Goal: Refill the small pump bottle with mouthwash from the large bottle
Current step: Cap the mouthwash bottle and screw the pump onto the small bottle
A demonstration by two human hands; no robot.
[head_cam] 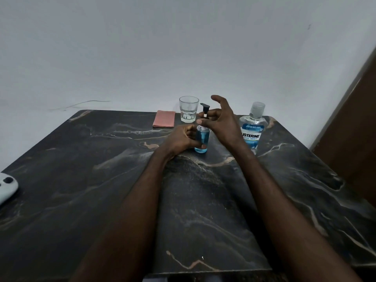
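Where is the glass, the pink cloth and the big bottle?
Glass (pixel 188 110), head view, on its front wall.
Pink cloth (pixel 164 119), head view, on its middle.
Big bottle (pixel 251 135), head view, on its label.

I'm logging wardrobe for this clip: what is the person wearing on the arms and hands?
Nothing shows: both forearms are bare, with no sleeve edge in view. The left hand and right hand have no gloves, and no rings, watch or bands can be seen.

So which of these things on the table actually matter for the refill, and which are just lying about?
In use:
small pump bottle, held by the left hand
pump top, in the right hand
large mouthwash bottle

Lying about:
glass
pink cloth
white device at the table's left edge
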